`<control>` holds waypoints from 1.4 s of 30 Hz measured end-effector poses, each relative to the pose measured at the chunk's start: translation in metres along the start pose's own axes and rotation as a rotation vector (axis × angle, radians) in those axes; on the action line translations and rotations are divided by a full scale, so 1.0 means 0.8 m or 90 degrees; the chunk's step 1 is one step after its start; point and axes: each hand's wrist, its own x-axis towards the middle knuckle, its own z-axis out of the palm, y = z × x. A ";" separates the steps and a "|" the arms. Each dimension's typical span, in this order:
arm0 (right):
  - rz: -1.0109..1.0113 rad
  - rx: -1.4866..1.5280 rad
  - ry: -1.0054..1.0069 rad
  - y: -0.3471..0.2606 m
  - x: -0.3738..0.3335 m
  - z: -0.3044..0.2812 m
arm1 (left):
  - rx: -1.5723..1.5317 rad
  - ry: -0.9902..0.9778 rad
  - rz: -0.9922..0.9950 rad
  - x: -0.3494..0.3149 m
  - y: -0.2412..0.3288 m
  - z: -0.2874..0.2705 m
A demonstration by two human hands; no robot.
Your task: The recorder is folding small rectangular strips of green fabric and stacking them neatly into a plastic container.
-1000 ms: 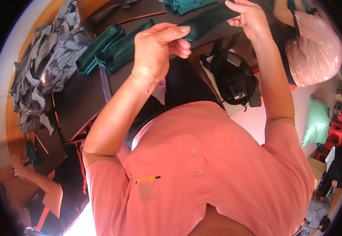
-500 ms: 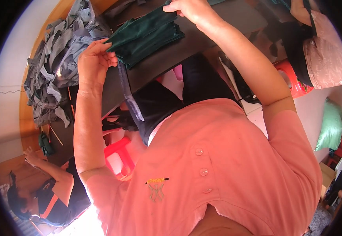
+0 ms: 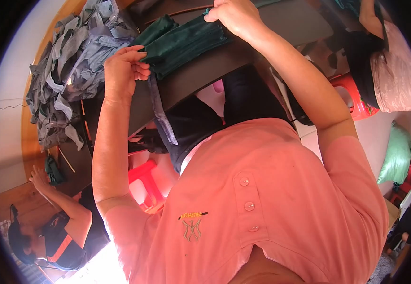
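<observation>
A dark green piece of fabric (image 3: 186, 45) stretches between my two hands over the dark table (image 3: 281, 28). My left hand (image 3: 126, 68) pinches its left end between thumb and fingers, the other fingers curled. At the far right corner, my right hand (image 3: 231, 16) is closed on the cloth's upper edge. A fold of the green fabric bulges up behind the left part of the cloth. From the table edge below my left hand, a narrow grey-blue strip of cloth (image 3: 160, 111) hangs down toward my lap.
A large heap of grey cloth pieces (image 3: 68, 71) lies left of my left hand. A red stool (image 3: 146, 182) stands below the table. Another person (image 3: 56, 232) works at lower left; a second person's arm (image 3: 373, 21) shows at upper right, near another red stool (image 3: 354, 97).
My hands and the green fabric have shifted slightly to the right. Part of the cloth has folded up behind its left end.
</observation>
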 end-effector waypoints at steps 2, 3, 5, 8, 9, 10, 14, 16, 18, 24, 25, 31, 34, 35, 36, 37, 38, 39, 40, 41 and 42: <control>0.038 0.010 -0.031 -0.007 -0.004 -0.002 | 0.006 0.003 -0.003 0.000 -0.005 -0.001; 0.076 0.018 -0.059 -0.008 -0.005 -0.002 | 0.012 0.005 -0.004 0.000 -0.007 -0.002; 0.001 0.029 -0.009 0.006 -0.016 0.001 | 0.029 0.008 -0.009 0.000 -0.007 0.003; -0.003 -0.021 -0.023 0.000 -0.014 0.001 | 0.065 0.027 -0.020 -0.003 -0.009 0.012; 0.066 -0.083 -0.087 -0.005 -0.010 -0.003 | 0.082 0.039 -0.023 -0.003 -0.010 0.014; 0.069 -0.081 -0.091 -0.007 -0.011 -0.006 | 0.084 0.039 -0.028 -0.004 -0.014 0.015; 0.066 -0.007 -0.118 -0.010 -0.013 -0.016 | 0.164 0.037 0.002 -0.004 -0.019 0.010; 0.059 0.055 -0.103 -0.004 -0.011 -0.016 | 0.192 0.024 0.005 -0.003 -0.018 0.010; -0.063 0.023 -0.231 0.013 -0.002 -0.012 | 0.342 0.059 0.093 -0.004 -0.017 0.013; -0.082 -0.001 -0.376 -0.003 0.020 -0.031 | 0.738 0.130 0.628 -0.017 -0.006 0.017; -0.081 -0.012 -0.403 -0.007 0.022 -0.033 | 0.740 0.129 0.629 -0.015 0.001 0.019; -0.140 -0.092 -0.457 -0.015 0.033 -0.035 | 0.536 -0.266 0.445 0.009 0.032 0.047; -0.156 -0.121 -0.479 -0.019 0.037 -0.035 | 0.482 -0.270 0.189 0.031 0.012 0.034; -0.153 -0.118 -0.480 -0.019 0.037 -0.034 | 0.485 -0.272 0.186 0.037 0.005 0.027; -0.157 -0.130 -0.491 -0.020 0.037 -0.032 | 0.416 -0.317 0.184 0.042 -0.001 0.019; -0.162 -0.144 -0.502 -0.025 0.038 -0.035 | 0.345 -0.360 0.182 0.043 0.001 0.020; -0.162 -0.142 -0.502 -0.030 0.035 -0.040 | 0.346 -0.359 0.181 0.042 0.005 0.020; -0.172 -0.183 -0.479 -0.037 0.028 -0.045 | 0.396 -0.363 0.165 0.039 0.011 0.017; -0.181 -0.225 -0.455 -0.044 0.024 -0.050 | 0.447 -0.368 0.149 0.036 0.020 0.019; -0.183 -0.224 -0.454 -0.039 0.026 -0.046 | 0.447 -0.366 0.150 0.038 0.024 0.021; -0.193 -0.223 -0.463 -0.031 0.030 -0.038 | 0.488 -0.415 0.150 0.044 0.027 0.022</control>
